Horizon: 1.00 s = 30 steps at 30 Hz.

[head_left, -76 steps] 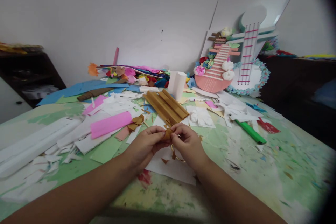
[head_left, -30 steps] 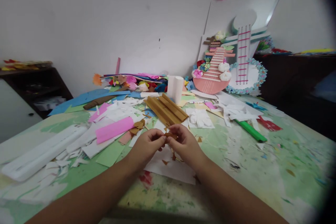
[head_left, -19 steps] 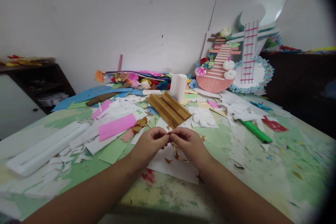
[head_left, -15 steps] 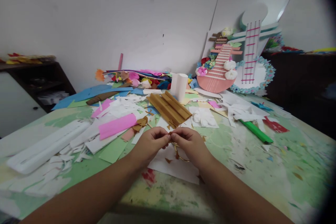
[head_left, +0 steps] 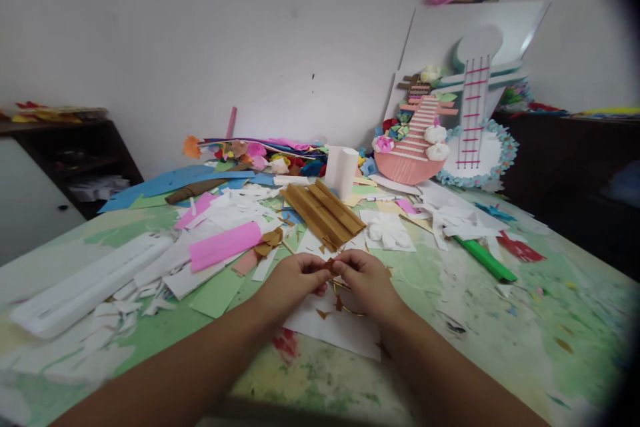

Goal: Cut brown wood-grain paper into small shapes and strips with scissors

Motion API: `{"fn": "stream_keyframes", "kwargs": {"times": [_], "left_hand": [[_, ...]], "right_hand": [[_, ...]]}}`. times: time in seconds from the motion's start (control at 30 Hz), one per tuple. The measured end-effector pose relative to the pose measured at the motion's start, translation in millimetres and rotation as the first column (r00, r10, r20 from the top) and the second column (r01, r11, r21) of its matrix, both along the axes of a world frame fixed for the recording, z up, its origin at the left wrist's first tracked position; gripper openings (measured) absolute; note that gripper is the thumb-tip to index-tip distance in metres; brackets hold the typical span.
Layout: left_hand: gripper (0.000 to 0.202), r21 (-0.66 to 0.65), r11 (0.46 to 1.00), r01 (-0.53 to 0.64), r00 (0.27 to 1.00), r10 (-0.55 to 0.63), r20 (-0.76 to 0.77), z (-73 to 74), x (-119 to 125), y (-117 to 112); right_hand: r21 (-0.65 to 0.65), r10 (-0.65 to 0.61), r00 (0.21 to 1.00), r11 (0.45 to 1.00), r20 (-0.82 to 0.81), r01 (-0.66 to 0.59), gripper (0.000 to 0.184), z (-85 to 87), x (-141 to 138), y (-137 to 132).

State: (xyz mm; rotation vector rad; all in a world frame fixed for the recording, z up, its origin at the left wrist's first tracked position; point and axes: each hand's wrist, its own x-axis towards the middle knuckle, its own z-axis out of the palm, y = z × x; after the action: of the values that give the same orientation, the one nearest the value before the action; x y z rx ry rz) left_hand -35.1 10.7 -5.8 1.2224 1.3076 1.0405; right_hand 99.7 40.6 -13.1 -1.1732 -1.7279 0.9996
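Two hands (head_left: 330, 277) pinch one brown paper scrap (head_left: 329, 266)

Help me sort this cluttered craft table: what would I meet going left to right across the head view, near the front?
white foam strip → pink crepe paper → left hand → brown paper scrap, pinched by both hands → right hand → green marker

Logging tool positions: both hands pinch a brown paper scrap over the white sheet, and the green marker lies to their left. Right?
No: the head view shows the green marker to their right. The left hand and right hand do pinch the brown paper scrap over the white sheet.
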Motion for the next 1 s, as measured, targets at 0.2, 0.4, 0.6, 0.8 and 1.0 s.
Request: {"fn": "stream_keyframes", "kwargs": {"times": [0.2, 0.4, 0.6, 0.8, 1.0], "left_hand": [[0.019, 0.017, 1.0, 0.01, 0.999, -0.01, -0.032, -3.5, -3.2, 3.2], [0.016, -0.04, 0.998, 0.039, 0.987, -0.033, 0.156, -6.5, 1.0, 1.9], [0.026, -0.125, 0.974, 0.188, 0.957, -0.153, 0.245, -7.3, 3.3, 1.1], [0.026, -0.137, 0.979, 0.152, 0.953, -0.109, 0.281, -6.2, 0.7, 0.8], [0.026, -0.152, 0.981, 0.119, 0.963, -0.077, 0.259, -5.8, 1.5, 0.4]], "right_hand": [[-0.106, 0.013, 0.997, 0.994, -0.074, -0.021, 0.013, 2.9, -3.7, -2.1], [-0.217, -0.007, 0.985, 0.976, -0.172, -0.031, 0.01, -2.1, -7.2, -2.9], [-0.136, 0.015, 0.975, 0.99, -0.224, -0.047, 0.014, -5.6, -3.0, 2.8], [-0.062, 0.008, 0.977, 0.998, -0.211, -0.022, 0.009, 1.6, 0.4, -0.2], [-0.202, -0.067, 0.954, 0.979, -0.292, 0.007, 0.013, 2.5, -2.4, -1.6]]}}
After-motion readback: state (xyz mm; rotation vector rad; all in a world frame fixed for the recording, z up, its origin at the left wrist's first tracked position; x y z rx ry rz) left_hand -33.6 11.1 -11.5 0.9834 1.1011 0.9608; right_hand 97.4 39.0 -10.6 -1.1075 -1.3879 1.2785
